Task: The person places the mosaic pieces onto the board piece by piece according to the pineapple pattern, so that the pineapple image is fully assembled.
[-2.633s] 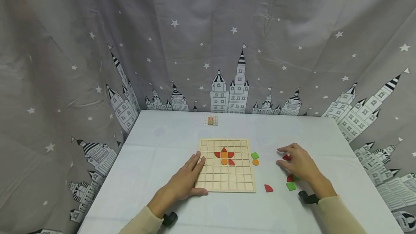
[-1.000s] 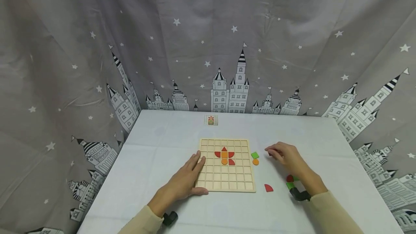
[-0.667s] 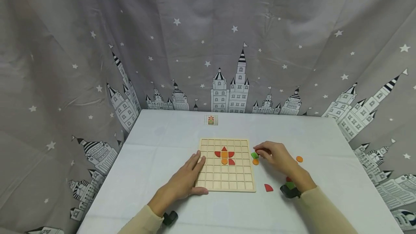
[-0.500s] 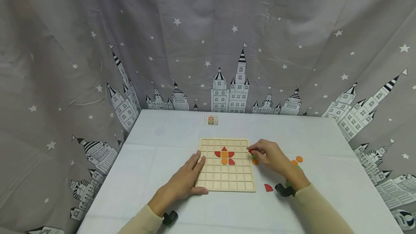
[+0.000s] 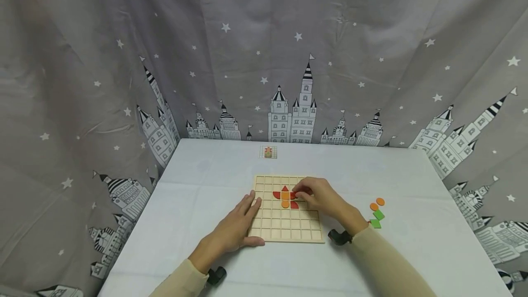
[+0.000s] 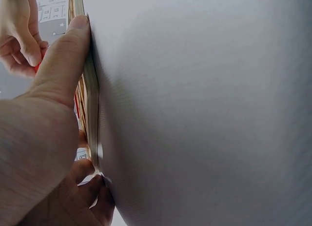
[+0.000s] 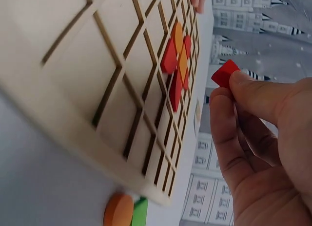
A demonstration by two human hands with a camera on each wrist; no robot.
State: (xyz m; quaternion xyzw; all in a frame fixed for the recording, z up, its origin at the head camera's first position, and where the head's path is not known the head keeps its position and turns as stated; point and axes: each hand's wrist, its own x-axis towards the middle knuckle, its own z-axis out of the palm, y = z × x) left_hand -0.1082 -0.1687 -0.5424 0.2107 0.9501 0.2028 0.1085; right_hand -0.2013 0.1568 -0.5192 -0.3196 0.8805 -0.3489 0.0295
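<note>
A wooden grid board (image 5: 284, 235) lies on the white table. My left hand (image 5: 231, 226) rests along its left edge with fingers extended, the thumb (image 6: 63, 60) against the near side. Above the board, my right hand (image 5: 321, 196) pinches a small red tile (image 7: 224, 74) between thumb and forefinger. Below those fingertips sit the placed tiles: a red triangle (image 5: 284, 188), an orange square (image 5: 285, 195), an orange disc (image 5: 285, 204) and red quarter circles, one at the left (image 5: 277, 195) and one lower right (image 5: 294, 205).
Loose orange discs (image 5: 377, 204) and green squares (image 5: 377, 219) lie right of the right forearm. Another orange disc (image 7: 119, 210) and green square (image 7: 140, 212) sit beside the board. A small pattern card (image 5: 268, 152) lies at the back, before a grey castle-print curtain (image 5: 231, 58).
My right hand has picked up the red tile from the table's right side and carried it left over the board. The left hand has stayed at the board's edge.
</note>
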